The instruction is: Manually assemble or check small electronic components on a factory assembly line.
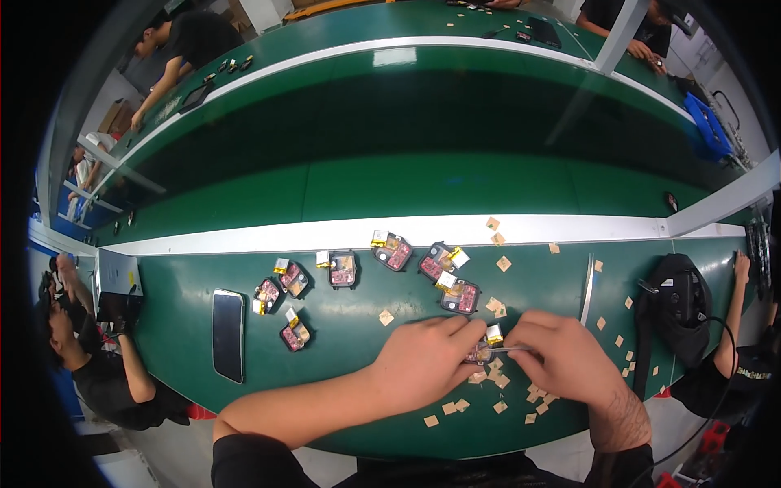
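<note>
My left hand [427, 358] is closed round the edge of a small black device housing [477, 355] with a red circuit board in it. A silver battery cell with yellow tape [495, 333] stands out at its upper side. My right hand [561, 351] pinches thin metal tweezers [511, 349], whose tips reach over the housing. My fingers hide much of the board and the exact spot at the tips. Small tan adhesive squares [501, 381] lie scattered just below and right of the hands.
Several similar open housings [342, 268] with batteries lie across the green table [358, 439]. A smartphone [229, 335] is at left. At right are a thin metal strip [587, 289] and a black bag [677, 305]. Beyond a white rail [325, 233] runs a green conveyor belt [431, 185]. Other people work around.
</note>
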{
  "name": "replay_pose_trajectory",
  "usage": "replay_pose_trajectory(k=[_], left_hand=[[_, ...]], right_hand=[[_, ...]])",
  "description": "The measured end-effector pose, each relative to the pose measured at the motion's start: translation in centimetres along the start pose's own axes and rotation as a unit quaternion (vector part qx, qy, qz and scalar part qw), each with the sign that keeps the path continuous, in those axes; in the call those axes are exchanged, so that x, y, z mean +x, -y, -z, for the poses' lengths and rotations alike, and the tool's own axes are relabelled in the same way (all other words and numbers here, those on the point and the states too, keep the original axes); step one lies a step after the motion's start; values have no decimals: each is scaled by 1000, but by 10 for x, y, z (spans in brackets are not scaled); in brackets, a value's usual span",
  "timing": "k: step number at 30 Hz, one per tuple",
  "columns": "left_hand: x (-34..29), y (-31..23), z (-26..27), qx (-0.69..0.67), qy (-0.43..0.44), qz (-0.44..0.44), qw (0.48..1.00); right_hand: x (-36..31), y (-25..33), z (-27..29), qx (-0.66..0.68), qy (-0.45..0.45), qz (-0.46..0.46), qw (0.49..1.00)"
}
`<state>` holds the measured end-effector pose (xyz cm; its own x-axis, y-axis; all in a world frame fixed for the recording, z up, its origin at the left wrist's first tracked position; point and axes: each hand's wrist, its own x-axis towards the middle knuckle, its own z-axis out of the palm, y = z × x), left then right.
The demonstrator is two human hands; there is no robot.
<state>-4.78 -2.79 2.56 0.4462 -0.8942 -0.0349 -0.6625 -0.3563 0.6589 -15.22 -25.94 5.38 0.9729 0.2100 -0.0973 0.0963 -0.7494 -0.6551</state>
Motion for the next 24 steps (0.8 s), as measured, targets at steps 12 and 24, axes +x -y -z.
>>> replay_pose_trajectory(k=[12,24], left_hand=[[-5,2,10,14,-23,-48,998],[-8,13,-8,-25,-100,-86,991]], right_hand=[[13,-15,9,142,-49,-51,987],[19,-3,-22,191,-64,-76,976]])
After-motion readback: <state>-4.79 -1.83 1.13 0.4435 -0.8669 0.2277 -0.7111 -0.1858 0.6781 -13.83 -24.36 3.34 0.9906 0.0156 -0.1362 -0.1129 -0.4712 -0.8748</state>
